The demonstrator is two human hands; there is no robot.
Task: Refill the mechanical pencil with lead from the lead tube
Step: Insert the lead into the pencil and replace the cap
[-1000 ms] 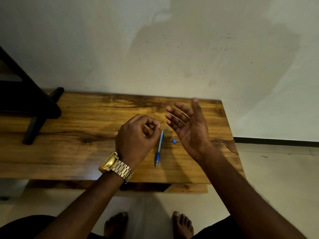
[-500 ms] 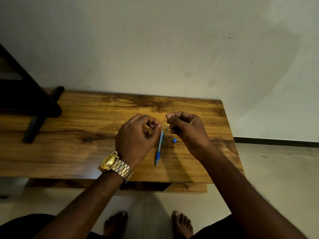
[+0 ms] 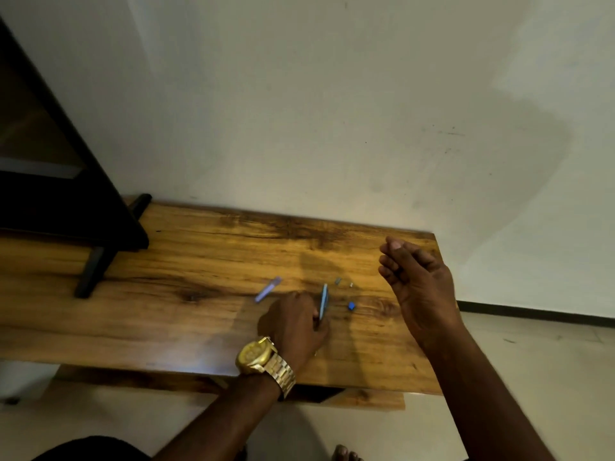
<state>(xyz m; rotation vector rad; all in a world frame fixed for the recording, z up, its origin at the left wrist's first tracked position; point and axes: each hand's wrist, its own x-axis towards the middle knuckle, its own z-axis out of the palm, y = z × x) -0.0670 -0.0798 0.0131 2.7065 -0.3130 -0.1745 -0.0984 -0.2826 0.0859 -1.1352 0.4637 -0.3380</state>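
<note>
left hand [image 3: 294,322]: low, knuckles up, fingers curled closed, gold watch on wrist | right hand [image 3: 416,284]: raised, apart to the right, fingers loosely bent, holding nothing visible | both forearms extended forward

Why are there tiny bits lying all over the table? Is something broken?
Nothing looks broken. The pencil is taken apart for refilling, so small parts lie loose on the table: a blue cap, two tiny grey bits and the lead tube. They could roll off.
</note>
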